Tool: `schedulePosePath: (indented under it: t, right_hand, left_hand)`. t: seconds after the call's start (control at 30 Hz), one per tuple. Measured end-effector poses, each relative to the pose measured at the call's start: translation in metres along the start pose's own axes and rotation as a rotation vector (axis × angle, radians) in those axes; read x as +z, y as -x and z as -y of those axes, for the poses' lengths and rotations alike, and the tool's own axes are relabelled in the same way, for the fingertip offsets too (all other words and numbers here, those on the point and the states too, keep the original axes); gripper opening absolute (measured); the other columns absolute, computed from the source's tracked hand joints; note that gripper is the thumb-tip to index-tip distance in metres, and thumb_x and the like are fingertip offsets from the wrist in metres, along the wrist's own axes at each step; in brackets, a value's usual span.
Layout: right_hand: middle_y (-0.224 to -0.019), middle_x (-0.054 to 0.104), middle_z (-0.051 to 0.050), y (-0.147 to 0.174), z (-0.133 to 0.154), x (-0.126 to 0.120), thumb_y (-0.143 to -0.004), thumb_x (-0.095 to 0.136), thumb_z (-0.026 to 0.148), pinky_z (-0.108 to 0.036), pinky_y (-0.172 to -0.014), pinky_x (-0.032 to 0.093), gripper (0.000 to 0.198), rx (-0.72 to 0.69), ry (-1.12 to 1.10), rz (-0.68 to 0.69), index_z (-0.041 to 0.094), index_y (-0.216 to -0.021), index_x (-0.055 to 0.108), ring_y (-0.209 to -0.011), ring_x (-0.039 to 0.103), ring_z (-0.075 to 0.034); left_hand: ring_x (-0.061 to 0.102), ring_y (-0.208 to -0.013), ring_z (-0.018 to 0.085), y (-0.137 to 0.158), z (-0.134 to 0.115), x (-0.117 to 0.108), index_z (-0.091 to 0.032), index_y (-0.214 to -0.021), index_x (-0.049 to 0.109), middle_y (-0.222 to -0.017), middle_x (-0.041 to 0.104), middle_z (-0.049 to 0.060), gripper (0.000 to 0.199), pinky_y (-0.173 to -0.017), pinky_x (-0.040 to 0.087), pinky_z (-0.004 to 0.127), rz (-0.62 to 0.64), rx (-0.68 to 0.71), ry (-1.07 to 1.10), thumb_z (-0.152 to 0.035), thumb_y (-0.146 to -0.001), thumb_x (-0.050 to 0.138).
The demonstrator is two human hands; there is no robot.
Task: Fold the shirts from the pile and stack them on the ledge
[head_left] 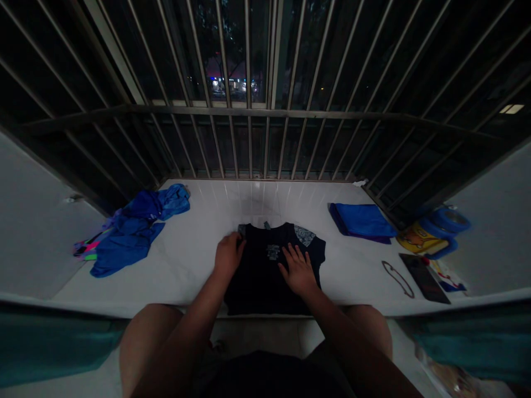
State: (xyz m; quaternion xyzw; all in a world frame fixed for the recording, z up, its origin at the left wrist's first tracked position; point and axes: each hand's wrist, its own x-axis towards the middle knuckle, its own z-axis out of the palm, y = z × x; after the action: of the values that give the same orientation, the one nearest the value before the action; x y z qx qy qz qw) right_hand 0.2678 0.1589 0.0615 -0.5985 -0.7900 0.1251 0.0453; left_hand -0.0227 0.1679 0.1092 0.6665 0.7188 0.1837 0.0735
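A dark navy T-shirt (265, 282) with patterned grey shoulder panels and small pale print on the chest lies spread on the white ledge, its collar toward the window. At its left shoulder, my left hand (228, 255) has its fingers curled in on the sleeve edge, partly hiding it. My right hand (299, 270) rests flat on the right side of the chest, fingers spread. The shirt's right sleeve lies out beyond that hand, and its hem reaches the ledge's near edge.
Crumpled blue clothes (128, 232) lie at the left. To the right are folded blue cloth (363, 220), a blue-and-yellow container (429, 235), a beaded string (397, 279) and a dark flat phone-like object (423, 278). Metal bars (249, 113) stand behind the white ledge (186, 254).
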Motion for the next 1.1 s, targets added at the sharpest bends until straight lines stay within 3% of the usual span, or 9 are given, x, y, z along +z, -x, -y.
schedulePosePath:
  t: [0.1, 0.17, 0.43, 0.53, 0.6, 0.7, 0.83, 0.93, 1.1]
  right_hand:
    - [-0.186, 0.025, -0.008, 0.0, -0.001, 0.002, -0.114, 0.041, 0.056, -0.058, -0.14, 0.006, 0.07, -0.004, 0.003, -0.015, 0.023, -0.176, 0.038, -0.173, 0.018, -0.032]
    - [-0.186, 0.024, -0.008, 0.0, -0.002, 0.003, -0.114, 0.041, 0.056, -0.059, -0.139, 0.007, 0.07, -0.013, 0.009, -0.021, 0.024, -0.176, 0.038, -0.173, 0.018, -0.032]
    - [-0.186, 0.024, -0.008, -0.002, -0.003, 0.009, -0.114, 0.041, 0.054, -0.061, -0.139, 0.009, 0.069, -0.007, 0.029, -0.023, 0.025, -0.176, 0.037, -0.173, 0.019, -0.032]
    - [-0.184, 0.031, -0.008, -0.002, -0.003, 0.007, -0.114, 0.041, 0.052, -0.061, -0.138, 0.013, 0.065, -0.028, 0.021, -0.032, 0.025, -0.173, 0.043, -0.171, 0.025, -0.033]
    - [-0.177, 0.046, -0.011, -0.005, -0.006, -0.004, -0.116, 0.037, 0.048, -0.057, -0.134, 0.025, 0.057, -0.006, -0.004, -0.071, 0.025, -0.166, 0.054, -0.163, 0.04, -0.033]
    - [-0.155, 0.065, -0.02, -0.017, -0.022, -0.032, -0.117, 0.031, 0.045, -0.055, -0.119, 0.043, 0.054, 0.24, 0.0, -0.231, 0.02, -0.148, 0.068, -0.142, 0.058, -0.035]
    - [-0.151, 0.06, -0.03, -0.045, -0.054, -0.066, -0.108, 0.054, 0.063, -0.064, -0.109, 0.048, 0.068, 0.584, 0.038, -0.226, 0.011, -0.15, 0.063, -0.14, 0.056, -0.045]
    - [-0.143, 0.065, -0.028, -0.066, -0.07, -0.07, -0.097, 0.072, 0.067, -0.062, -0.104, 0.053, 0.073, 0.608, 0.007, -0.122, 0.013, -0.146, 0.066, -0.135, 0.061, -0.045]
    - [-0.135, 0.071, -0.022, -0.079, -0.069, -0.063, -0.099, 0.071, 0.052, -0.053, -0.096, 0.058, 0.045, 0.511, -0.014, -0.118, 0.019, -0.128, 0.077, -0.126, 0.068, -0.041]
  left_hand:
    - [0.066, -0.142, 0.033, 0.025, 0.001, 0.018, -0.025, -0.155, 0.057, -0.154, 0.069, 0.014, 0.069, -0.121, 0.051, 0.048, 0.085, 0.283, 0.112, -0.034, -0.093, 0.083]
    - [0.057, -0.154, 0.037, 0.038, 0.013, 0.032, -0.024, -0.165, 0.048, -0.167, 0.059, 0.018, 0.089, -0.128, 0.046, 0.055, 0.089, 0.333, 0.129, -0.035, -0.086, 0.089]
    - [0.057, -0.154, 0.033, 0.054, 0.063, 0.054, -0.023, -0.156, 0.059, -0.172, 0.054, 0.015, 0.051, -0.128, 0.047, 0.06, 0.021, 0.379, 0.079, -0.034, -0.106, 0.062]
    - [0.062, -0.149, 0.034, 0.047, 0.056, 0.052, -0.019, -0.143, 0.069, -0.166, 0.06, 0.018, 0.043, -0.127, 0.05, 0.057, -0.02, 0.372, 0.06, -0.041, -0.107, 0.063]
    - [0.064, -0.145, 0.033, 0.034, 0.043, 0.052, -0.018, -0.132, 0.073, -0.159, 0.066, 0.019, 0.037, -0.126, 0.051, 0.053, -0.058, 0.328, 0.046, -0.043, -0.109, 0.06]
    - [0.065, -0.144, 0.03, 0.003, 0.02, 0.06, -0.018, -0.135, 0.072, -0.154, 0.07, 0.018, 0.036, -0.127, 0.049, 0.049, -0.081, 0.271, 0.032, -0.034, -0.113, 0.049]
    - [0.058, -0.152, 0.036, -0.034, 0.002, 0.078, -0.014, -0.152, 0.062, -0.163, 0.061, 0.023, 0.046, -0.127, 0.047, 0.058, -0.053, 0.226, 0.004, -0.033, -0.111, 0.051]
    - [0.053, -0.157, 0.04, -0.042, 0.004, 0.086, -0.009, -0.158, 0.055, -0.17, 0.052, 0.027, 0.055, -0.129, 0.042, 0.063, -0.021, 0.201, -0.024, -0.035, -0.11, 0.054]
    - [0.049, -0.16, 0.036, -0.039, 0.015, 0.084, -0.01, -0.163, 0.052, -0.174, 0.048, 0.023, 0.059, -0.134, 0.036, 0.058, 0.018, 0.221, -0.042, -0.038, -0.11, 0.051]
